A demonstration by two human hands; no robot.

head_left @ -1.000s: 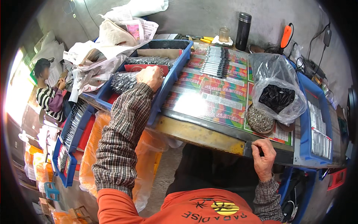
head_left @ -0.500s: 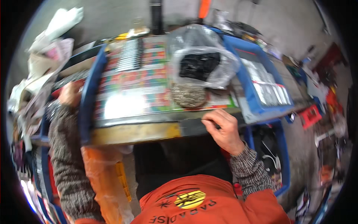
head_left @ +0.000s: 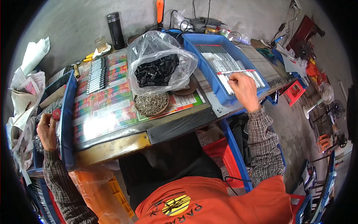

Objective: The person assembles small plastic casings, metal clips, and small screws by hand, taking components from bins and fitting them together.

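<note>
My right hand [head_left: 244, 90] is over the near end of a blue tray [head_left: 189, 44], its fingers curled together at the slim silver metal strips [head_left: 223, 67] lying there in rows; a thin red band crosses them. Its fingertips are partly hidden. At the far left my left hand [head_left: 47, 131] reaches into another blue bin [head_left: 68, 123] of small dark metal parts [head_left: 56, 106]. Its fingers are closed beside a small red piece [head_left: 56, 114], and what they hold is hidden. A row of slim metal pieces with black ends [head_left: 97, 75] lies on the bench between the hands.
An open clear plastic bag [head_left: 143, 44] full of black plastic parts [head_left: 156, 71] stands mid-bench. Before it sits a round dish of small metal pins [head_left: 151, 103]. A black flask [head_left: 115, 31] stands at the back. Below the bench are a red stool [head_left: 220, 153] and an orange bag [head_left: 93, 186].
My right hand has moved from the bench's front edge to the strips in the right tray. My left hand stays in the left bin. The view has turned toward the right.
</note>
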